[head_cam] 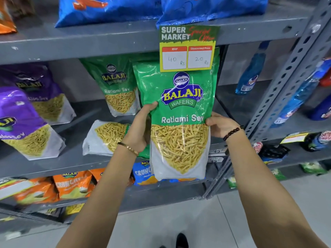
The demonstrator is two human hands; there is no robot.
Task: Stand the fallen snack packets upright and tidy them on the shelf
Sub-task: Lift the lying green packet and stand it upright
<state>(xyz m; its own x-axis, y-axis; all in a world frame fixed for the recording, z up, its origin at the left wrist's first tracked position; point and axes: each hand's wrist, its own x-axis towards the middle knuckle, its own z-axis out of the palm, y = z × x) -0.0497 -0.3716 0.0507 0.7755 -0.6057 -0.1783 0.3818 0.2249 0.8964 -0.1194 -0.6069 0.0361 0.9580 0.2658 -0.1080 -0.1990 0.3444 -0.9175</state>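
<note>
A large green Ratlami Sev packet (180,111) is held upright in front of the grey middle shelf (75,158). My left hand (141,129) grips its left edge and my right hand (220,126) grips its right edge. Behind it a second green Ratlami Sev packet (118,90) stands leaning at the back of the shelf. Another green packet (105,136) lies fallen on its side on the shelf, partly hidden by my left wrist. Two purple Aloo Sev packets (26,122) (44,93) lean at the left.
A green and yellow price tag (188,49) hangs from the upper shelf edge, overlapping the held packet's top. Blue packets (111,9) lie on the top shelf. Orange packets (71,185) fill the lower shelf. A perforated grey upright (279,86) and blue bottles (252,72) stand to the right.
</note>
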